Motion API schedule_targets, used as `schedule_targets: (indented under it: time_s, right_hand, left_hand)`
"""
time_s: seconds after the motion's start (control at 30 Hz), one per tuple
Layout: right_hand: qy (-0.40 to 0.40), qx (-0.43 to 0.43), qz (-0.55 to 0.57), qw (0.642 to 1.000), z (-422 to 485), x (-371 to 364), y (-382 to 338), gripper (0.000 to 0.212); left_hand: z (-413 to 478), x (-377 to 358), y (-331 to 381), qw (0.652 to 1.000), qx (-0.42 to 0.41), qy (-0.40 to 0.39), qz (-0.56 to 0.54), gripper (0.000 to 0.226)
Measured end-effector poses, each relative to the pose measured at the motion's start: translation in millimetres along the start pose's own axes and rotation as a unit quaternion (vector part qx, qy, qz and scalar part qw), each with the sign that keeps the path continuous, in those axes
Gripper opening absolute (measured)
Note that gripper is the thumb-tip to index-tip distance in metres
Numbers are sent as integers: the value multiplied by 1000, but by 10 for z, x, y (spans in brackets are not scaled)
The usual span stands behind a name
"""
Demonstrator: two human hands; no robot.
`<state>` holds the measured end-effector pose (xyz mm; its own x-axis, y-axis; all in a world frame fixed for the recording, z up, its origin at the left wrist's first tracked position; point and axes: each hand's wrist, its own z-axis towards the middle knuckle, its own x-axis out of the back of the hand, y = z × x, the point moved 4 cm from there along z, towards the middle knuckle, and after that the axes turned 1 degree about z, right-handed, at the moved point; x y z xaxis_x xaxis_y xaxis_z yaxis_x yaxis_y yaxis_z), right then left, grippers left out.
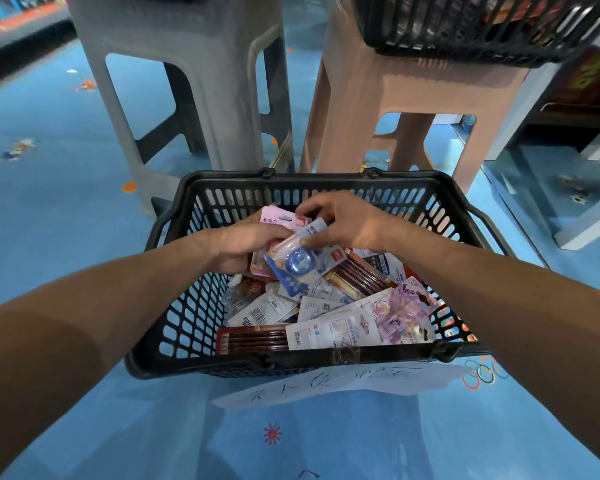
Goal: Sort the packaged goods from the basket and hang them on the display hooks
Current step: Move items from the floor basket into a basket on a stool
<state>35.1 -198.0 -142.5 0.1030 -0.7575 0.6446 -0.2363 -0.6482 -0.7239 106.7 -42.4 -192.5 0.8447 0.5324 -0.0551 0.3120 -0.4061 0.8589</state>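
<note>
1. A blue floor (66, 237) printed with small cartoon motifs carries a black basket (326, 178), with a grey stool (187, 81) and a pink stool (395, 91) standing just beyond it
2. Over the basket's far half, the left grip (243, 244) is clasped round a small stack of carded goods, with a pink packet (278, 218) showing at the top
3. The right grip (347, 220), just beside it over the same basket, pinches the upper edge of a blue blister packet (302, 265) between thumb and fingers and holds it against that stack
4. Below both hands, loose packets (326, 317) cover the basket's bottom, with a purple card (409, 313) toward its near right corner and a brown boxed set (253, 337) against its near wall
5. A handwritten paper label (326, 382) hangs from the basket's near rim, and a second basket (482, 29) sits atop the pink stool beyond
6. The step in hand looks like the sorting, with like goods gathered into one hand; most of the stock appears unsorted
7. No display hooks are in view, so the next move likely calls for squaring the stack and carrying it away from the basket to reach them
</note>
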Motion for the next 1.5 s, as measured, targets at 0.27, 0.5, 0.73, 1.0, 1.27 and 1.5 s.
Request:
schedule_targets:
  time_s: [0.27, 0.5, 0.73, 1.0, 1.27, 1.5]
  right_hand:
    - [102, 17, 43, 994, 130, 6, -54, 61]
    - [196, -92, 139, 966, 163, -126, 122, 68]
    - [70, -53, 443, 892, 256, -441, -35, 29]
    - [148, -83, 392, 904, 556, -391, 52, 60]
    - [84, -99, 493, 860, 59, 100, -899, 70]
    - [-1, -135, 514, 847, -667, 873, -2426, 42]
  left_hand:
    - [-19, -92, -14, 998, -16, -52, -23, 74]
    - [44, -24, 101, 994, -81, 4, -72, 52]
    - [123, 11, 185, 982, -116, 69, -130, 100]
    - [112, 24, 250, 984, -85, 78, -140, 108]
    - [-688, -43, 1240, 992, -79, 53, -77, 36]
    - [-1972, -38, 2384, 993, 48, -6, -109, 69]
